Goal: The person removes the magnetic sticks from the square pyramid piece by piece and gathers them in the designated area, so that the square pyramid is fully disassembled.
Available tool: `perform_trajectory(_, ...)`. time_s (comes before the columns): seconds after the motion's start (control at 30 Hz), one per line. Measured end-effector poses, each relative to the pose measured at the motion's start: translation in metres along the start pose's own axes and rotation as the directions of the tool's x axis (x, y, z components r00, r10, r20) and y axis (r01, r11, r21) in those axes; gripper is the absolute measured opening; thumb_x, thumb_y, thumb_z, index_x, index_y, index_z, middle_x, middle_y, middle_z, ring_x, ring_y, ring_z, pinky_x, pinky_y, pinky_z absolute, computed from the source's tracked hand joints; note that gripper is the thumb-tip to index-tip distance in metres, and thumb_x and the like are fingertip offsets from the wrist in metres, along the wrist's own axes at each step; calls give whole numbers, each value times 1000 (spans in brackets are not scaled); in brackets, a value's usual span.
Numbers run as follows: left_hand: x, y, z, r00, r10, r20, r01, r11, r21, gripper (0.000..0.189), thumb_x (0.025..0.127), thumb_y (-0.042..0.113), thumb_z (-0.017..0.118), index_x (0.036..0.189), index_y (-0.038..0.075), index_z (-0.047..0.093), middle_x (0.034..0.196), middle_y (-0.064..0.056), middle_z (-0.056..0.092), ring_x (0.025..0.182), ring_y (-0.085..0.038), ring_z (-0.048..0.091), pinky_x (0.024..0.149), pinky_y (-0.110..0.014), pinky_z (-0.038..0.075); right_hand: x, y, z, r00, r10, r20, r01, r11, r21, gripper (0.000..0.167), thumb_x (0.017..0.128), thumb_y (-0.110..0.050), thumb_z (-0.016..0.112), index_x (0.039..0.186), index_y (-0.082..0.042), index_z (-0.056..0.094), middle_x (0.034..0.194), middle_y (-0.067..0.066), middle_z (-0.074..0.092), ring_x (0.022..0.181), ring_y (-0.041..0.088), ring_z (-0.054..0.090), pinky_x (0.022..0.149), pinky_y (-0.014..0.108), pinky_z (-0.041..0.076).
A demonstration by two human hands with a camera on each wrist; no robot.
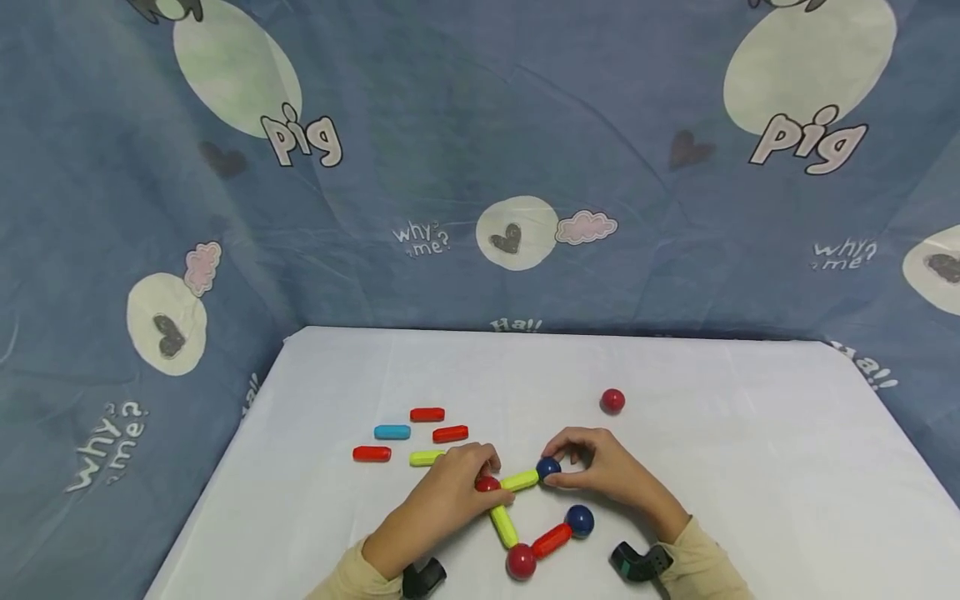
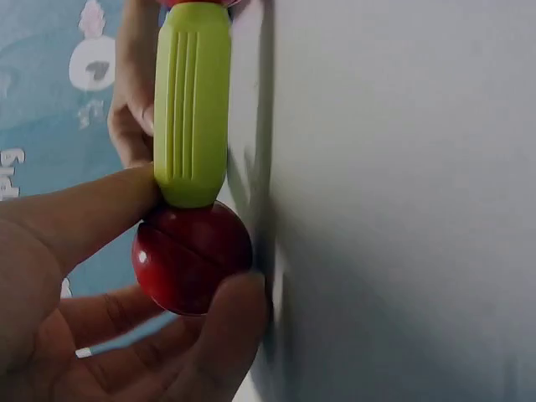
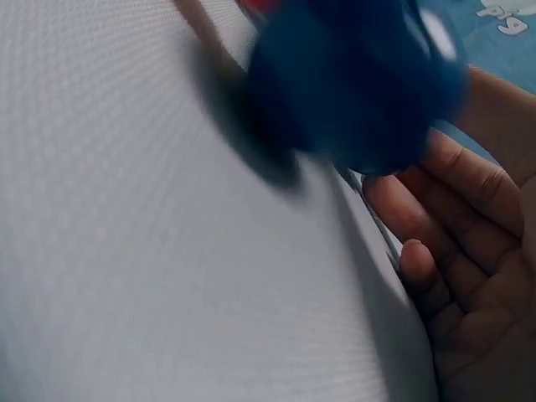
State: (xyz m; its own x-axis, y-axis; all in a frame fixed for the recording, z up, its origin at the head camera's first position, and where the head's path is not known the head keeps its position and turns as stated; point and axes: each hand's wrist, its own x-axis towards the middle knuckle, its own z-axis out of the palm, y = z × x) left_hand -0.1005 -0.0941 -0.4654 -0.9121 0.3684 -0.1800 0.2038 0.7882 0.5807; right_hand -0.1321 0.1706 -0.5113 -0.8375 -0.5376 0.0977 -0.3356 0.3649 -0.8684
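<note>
The left hand (image 1: 450,490) has its grip clamped on a red ball (image 1: 487,483), thumb and fingers set on its sides. The right hand (image 1: 607,468) pinches a blue ball (image 1: 548,467) between thumb and finger, its other fingers bent inward. A yellow-green rod (image 1: 519,481) spans the gap between the grips, joining these two balls.

From the left-hand ball, a second yellow-green rod (image 1: 503,527) runs toward the person to another red ball (image 1: 521,562) outside either grip; a red rod (image 1: 552,541) links that to a second blue ball (image 1: 580,521), just below the right hand.

On the white counter (image 1: 750,450), three loose red rods (image 1: 450,434), a light-blue rod (image 1: 392,432) and a partly hidden yellow-green rod (image 1: 425,458) lie beyond and left of the left hand. One loose red ball (image 1: 612,401) sits beyond the right hand, apart from it.
</note>
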Motion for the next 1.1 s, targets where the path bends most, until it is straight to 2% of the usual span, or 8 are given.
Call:
perform_trajectory(0.13, 3, -5, -5, 999, 43, 1, -43, 999, 9, 34, 82, 38, 88, 104, 16, 74, 89, 8, 67, 78, -8, 55, 66, -21, 47, -1, -1, 0, 1000, -13, -3, 13, 1000, -3, 30, 84, -25, 87, 110, -18, 76, 102, -2, 76, 87, 18, 60, 78, 21, 50)
perform_trajectory(0.3, 9, -5, -8, 996, 91, -17, -90, 995, 51, 28, 85, 32, 86, 107, 18, 76, 100, 6, 72, 88, -8, 57, 75, -23, 49, -1, -1, 0, 1000, -26, -15, 26, 1000, -8, 30, 85, -24, 87, 112, -18, 76, 105, -1, 77, 87, 18, 60, 78, 21, 51)
perform_trajectory(0.53, 15, 3, -3, 991, 137, -1, -136, 989, 61, 23, 87, 28, 85, 107, 19, 78, 91, 8, 69, 85, -9, 52, 71, -21, 46, -3, -2, 1, 999, -19, -27, 18, 999, -29, 34, 83, -27, 88, 113, -20, 76, 106, -4, 76, 90, 14, 61, 81, 21, 51)
perform_trajectory(0.8, 16, -2, 0, 991, 135, -20, -134, 990, 38, 21, 87, 26, 85, 106, 18, 79, 92, 7, 72, 82, -9, 53, 72, -22, 45, -3, -1, 3, 999, -27, -21, 26, 999, -43, 34, 83, -29, 88, 114, -22, 76, 107, -6, 75, 91, 14, 61, 82, 21, 51)
perform_trajectory(1.1, 16, 2, 0, 990, 140, -11, -139, 989, 55, 23, 87, 27, 84, 108, 17, 79, 93, 6, 73, 81, -9, 52, 70, -21, 44, -4, -8, 0, 1000, -10, -15, 10, 999, -34, 33, 82, -25, 89, 112, -22, 76, 103, -6, 74, 89, 16, 59, 80, 21, 49)
